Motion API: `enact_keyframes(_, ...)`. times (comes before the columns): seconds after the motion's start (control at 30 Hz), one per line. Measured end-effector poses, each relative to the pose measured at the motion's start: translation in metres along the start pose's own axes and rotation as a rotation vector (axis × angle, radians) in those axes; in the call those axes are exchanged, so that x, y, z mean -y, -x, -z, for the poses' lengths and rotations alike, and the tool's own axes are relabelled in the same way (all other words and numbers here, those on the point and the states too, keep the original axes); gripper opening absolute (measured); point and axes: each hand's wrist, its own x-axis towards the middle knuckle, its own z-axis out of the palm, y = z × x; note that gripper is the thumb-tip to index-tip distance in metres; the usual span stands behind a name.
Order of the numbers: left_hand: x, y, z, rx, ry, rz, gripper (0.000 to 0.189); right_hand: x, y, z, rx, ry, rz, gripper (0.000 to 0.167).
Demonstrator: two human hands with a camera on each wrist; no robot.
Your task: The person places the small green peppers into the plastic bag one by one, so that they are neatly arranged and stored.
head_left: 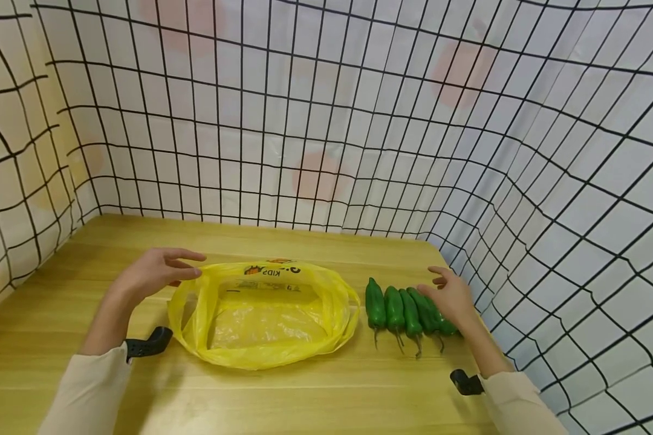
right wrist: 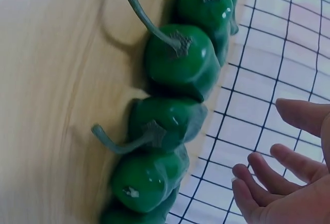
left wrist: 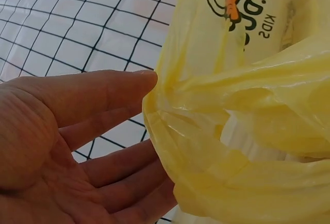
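A yellow plastic bag [head_left: 253, 357] with "KIDS" printing lies on the table, its mouth spread wide and facing up. At its left rim is my left hand [head_left: 155, 275], fingers extended; in the left wrist view, the thumb tip [left wrist: 149, 77] meets the creased bag edge and other fingertips pass behind it. Several green peppers [head_left: 376, 307] with stems lie side by side to the right of the bag, stems toward me. My right hand [head_left: 450, 296] hovers over the right end of the row, fingers loosely bent and holding nothing, partly hiding the peppers there.
The wooden table [head_left: 283, 405] is bounded at the back and right by black wire grid panels [head_left: 283, 121] over a pale printed sheet; another stands on the left. Black camera mounts [head_left: 151, 343] sit on both wrists.
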Motion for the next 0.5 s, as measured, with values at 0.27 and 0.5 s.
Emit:
enact_keyframes(0.27,0.003,0.001,0.0,-0.016,0.014,0.008,0.049,-0.012,-0.004,0.013,0.016,-0.029,-0.052,0.068)
enact_keyframes(0.5,0.003,-0.005,-0.002,-0.02,0.019,0.011,0.044,-0.028,-0.004,0.031,0.023,0.005,-0.077,0.068)
